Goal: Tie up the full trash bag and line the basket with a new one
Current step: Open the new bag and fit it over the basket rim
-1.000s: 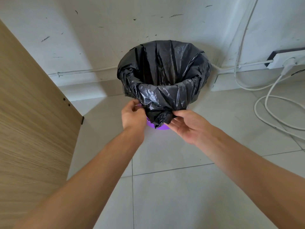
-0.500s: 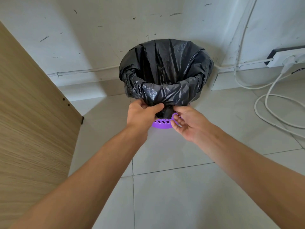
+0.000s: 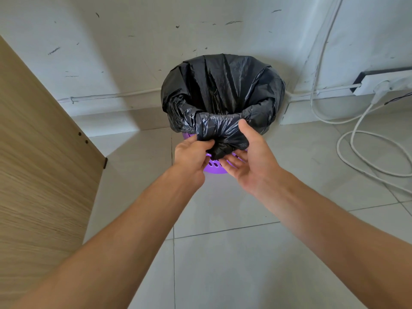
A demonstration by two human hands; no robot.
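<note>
Two bare forearms reach in from the bottom edge toward a purple basket (image 3: 215, 168) standing on the tiled floor (image 3: 223, 253) in the corner, just in front of the scuffed white wall (image 3: 138, 52). A black trash bag (image 3: 223, 94) lines it, its mouth open and its edge folded down over the rim.

Half a second ago the left hand (image 3: 191, 156) gripped the folded edge with the thumb across the front, and the right hand (image 3: 249, 157) had its fingertips hooked on the purple slotted wall. Now the left hand pinches the bunched plastic at the near side between thumb and fingers, lower down than before. The right hand has let go of the basket and turned palm-up: its fingers lie straight under the hanging knot of gathered plastic, its thumb raised alongside the fold, cupping rather than clenching. The bunch hangs lower over the slots, hiding more of the purple.

Most of the basket is covered by the bag; only a strip of slotted wall shows between the hands. The bag's inside is dark, and its contents cannot be made out. The left fingertips are buried in the plastic. A wooden panel (image 3: 40, 163) is cut off at the left edge, and a white cable (image 3: 356, 139) loops off the right edge beside a power strip (image 3: 383, 82).
</note>
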